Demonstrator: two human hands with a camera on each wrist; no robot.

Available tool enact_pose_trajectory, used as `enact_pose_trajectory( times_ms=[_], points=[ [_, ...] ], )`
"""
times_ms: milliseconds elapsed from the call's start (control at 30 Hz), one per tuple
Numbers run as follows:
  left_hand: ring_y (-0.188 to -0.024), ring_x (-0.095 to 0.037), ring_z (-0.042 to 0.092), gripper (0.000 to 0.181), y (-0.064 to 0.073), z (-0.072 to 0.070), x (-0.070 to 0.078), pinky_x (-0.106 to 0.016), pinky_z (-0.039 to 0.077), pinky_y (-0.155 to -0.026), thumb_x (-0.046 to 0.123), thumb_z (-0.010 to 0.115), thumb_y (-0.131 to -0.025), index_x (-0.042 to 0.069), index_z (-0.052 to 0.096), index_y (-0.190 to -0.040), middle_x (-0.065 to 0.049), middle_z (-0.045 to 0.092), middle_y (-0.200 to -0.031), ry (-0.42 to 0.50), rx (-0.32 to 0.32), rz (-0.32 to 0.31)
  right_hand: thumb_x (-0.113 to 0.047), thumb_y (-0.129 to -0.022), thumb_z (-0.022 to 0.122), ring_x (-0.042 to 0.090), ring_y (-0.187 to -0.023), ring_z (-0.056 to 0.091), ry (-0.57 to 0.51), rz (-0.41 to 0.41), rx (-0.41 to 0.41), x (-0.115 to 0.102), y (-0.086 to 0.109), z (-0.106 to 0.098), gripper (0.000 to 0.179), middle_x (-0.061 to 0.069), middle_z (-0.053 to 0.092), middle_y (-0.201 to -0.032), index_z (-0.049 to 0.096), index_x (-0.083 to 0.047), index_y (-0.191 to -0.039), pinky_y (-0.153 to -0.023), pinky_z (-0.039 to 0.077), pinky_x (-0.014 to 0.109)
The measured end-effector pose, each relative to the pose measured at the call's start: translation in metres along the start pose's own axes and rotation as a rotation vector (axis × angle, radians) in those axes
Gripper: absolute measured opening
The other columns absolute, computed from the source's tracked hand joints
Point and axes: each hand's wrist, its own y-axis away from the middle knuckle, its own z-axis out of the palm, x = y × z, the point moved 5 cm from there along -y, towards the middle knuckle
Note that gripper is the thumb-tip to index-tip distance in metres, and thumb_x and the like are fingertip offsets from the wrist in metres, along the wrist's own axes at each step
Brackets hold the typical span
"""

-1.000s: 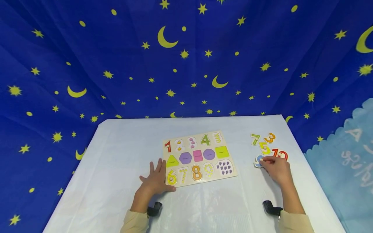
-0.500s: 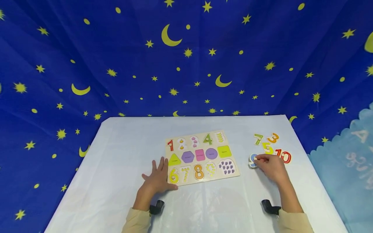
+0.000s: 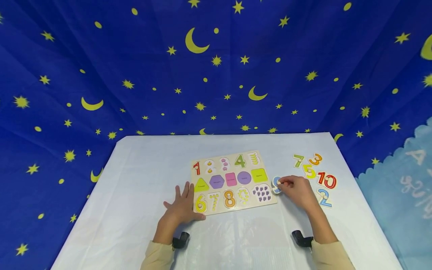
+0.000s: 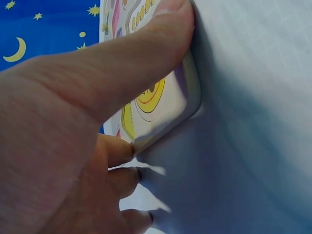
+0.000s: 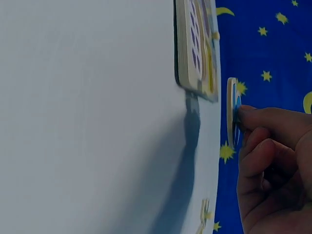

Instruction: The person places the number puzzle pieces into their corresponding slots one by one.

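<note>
My right hand (image 3: pixel 298 190) pinches a blue number 9 puzzle piece (image 3: pixel 276 185) just off the right edge of the wooden number puzzle board (image 3: pixel 216 212). In the right wrist view the piece (image 5: pixel 231 114) is seen edge-on, raised above the table, between thumb and fingers. My left hand (image 3: pixel 182 207) rests at the board's front left corner with fingers spread, the thumb lying along the front edge. In the left wrist view that thumb (image 4: pixel 170 29) overlaps the corner beside the yellow 6 (image 4: pixel 152 97). Pieces 1 (image 3: pixel 197 168), 4 (image 3: pixel 240 161) and 8 (image 3: pixel 230 199) sit in the board.
Right of the board lie loose pieces: a green 7 (image 3: pixel 298 160), an orange 3 (image 3: pixel 315 159), a yellow 5 (image 3: pixel 309 171), a red 10 (image 3: pixel 327 180) and a blue 2 (image 3: pixel 324 198). A blue starry cloth (image 3: pixel 216 75) hangs behind the white table (image 3: pixel 152 157).
My right hand has lifted the blue 9 and carried it left toward the board. The blue 2, hidden under the hand before, now shows. My left hand stays at the board's corner.
</note>
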Motion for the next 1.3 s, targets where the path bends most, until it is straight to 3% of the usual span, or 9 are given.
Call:
enact_pose_trajectory(
  times_ms=[500,667,933,1033,1300],
  points=[
    [-0.140,-0.048,-0.003,0.123,0.004,0.008,-0.006,-0.086,0.008,-0.082,0.052,0.084,-0.064,0.005,0.015,-0.154,-0.016,0.006,-0.159,0.013,-0.015,-0.008,-0.014,-0.083,0.075,0.015,-0.067,0.053,-0.038,-0.029,-0.048,-0.011,0.006,0.024,0.017,-0.002,0.060,-0.074,0.073,-0.004,-0.097,-0.059,0.044,0.025],
    [-0.141,-0.048,-0.002,0.122,0.002,0.004,-0.003,-0.086,0.008,-0.082,0.051,0.084,-0.064,0.005,0.015,-0.154,-0.016,0.007,-0.159,0.023,0.003,0.003,-0.013,-0.083,0.075,0.015,-0.068,0.053,-0.050,-0.040,-0.054,-0.016,0.003,0.025,0.015,-0.001,0.060,-0.074,0.073,-0.005,-0.096,-0.059,0.045,0.026],
    [-0.140,-0.048,-0.002,0.121,0.003,0.001,0.001,-0.086,0.009,-0.082,0.051,0.084,-0.065,0.005,0.015,-0.154,-0.017,0.007,-0.159,0.028,-0.010,0.001,-0.015,-0.082,0.075,0.015,-0.067,0.053,-0.070,-0.025,-0.137,-0.026,0.002,0.029,0.018,-0.001,0.059,-0.072,0.073,-0.006,-0.097,-0.057,0.045,0.025],
    [-0.140,-0.049,-0.002,0.121,0.005,0.002,0.001,-0.086,0.008,-0.082,0.051,0.084,-0.065,0.004,0.016,-0.153,-0.017,0.007,-0.159,0.038,-0.013,0.010,-0.014,-0.081,0.076,0.014,-0.066,0.052,-0.075,-0.020,-0.125,-0.028,0.003,0.030,0.016,-0.002,0.058,-0.071,0.073,-0.006,-0.095,-0.056,0.044,0.025],
    [-0.140,-0.048,-0.002,0.122,0.001,-0.001,0.001,-0.086,0.008,-0.082,0.050,0.085,-0.064,0.005,0.015,-0.154,-0.016,0.007,-0.159,0.015,0.007,-0.008,-0.016,-0.081,0.077,0.014,-0.065,0.053,-0.099,-0.066,-0.156,-0.037,-0.005,0.035,0.015,-0.003,0.058,-0.070,0.073,-0.007,-0.093,-0.057,0.045,0.026]
  ],
)
